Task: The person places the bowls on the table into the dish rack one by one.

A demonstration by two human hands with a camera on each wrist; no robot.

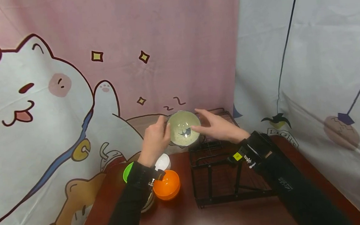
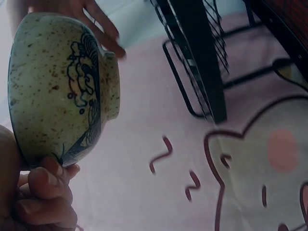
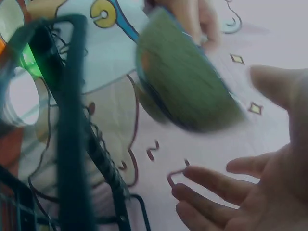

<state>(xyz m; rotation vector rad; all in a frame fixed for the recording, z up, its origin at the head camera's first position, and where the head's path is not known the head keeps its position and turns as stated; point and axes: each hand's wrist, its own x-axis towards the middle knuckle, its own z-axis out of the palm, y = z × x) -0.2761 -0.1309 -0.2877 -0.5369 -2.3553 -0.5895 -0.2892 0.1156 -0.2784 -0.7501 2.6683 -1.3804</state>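
A pale green ceramic bowl [image 1: 180,121] is held up in the air, its inside facing the head camera. Brown speckles and dark blue drawing cover the outside of the bowl [image 2: 55,91] in the left wrist view. My left hand [image 1: 153,139] pinches its left rim, thumb on the inner side and curled fingers behind. My right hand [image 1: 218,126] is at the bowl's right side with fingers spread. A gap shows between the right hand [image 3: 269,183] and the blurred bowl [image 3: 183,82] in the right wrist view.
A black wire dish rack [image 1: 210,182] stands on the red-brown table [image 1: 179,221], below and right of the hands. Orange bowls [image 1: 167,186], a white bowl [image 1: 162,162] and a green bowl [image 1: 127,172] sit to the left, partly behind my left sleeve. A printed curtain [image 1: 189,51] hangs behind.
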